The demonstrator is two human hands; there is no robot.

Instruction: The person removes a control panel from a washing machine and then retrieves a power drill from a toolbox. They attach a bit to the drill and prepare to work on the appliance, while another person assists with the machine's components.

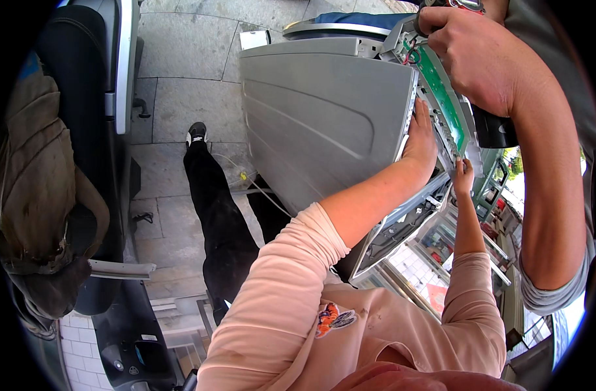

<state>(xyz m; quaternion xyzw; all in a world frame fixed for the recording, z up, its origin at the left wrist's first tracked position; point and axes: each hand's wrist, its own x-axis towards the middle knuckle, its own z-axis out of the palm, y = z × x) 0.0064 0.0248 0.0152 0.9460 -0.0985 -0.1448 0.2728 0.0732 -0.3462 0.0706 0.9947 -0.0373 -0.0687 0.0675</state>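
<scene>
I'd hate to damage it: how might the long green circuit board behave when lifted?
The green circuit board looks long and narrow, so probably light but apt to flex or crack. The wires near its upper end could snag.

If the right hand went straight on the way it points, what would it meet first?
Likely the green circuit board; the right hand appears right at its lower end, though depth is unclear.
</scene>
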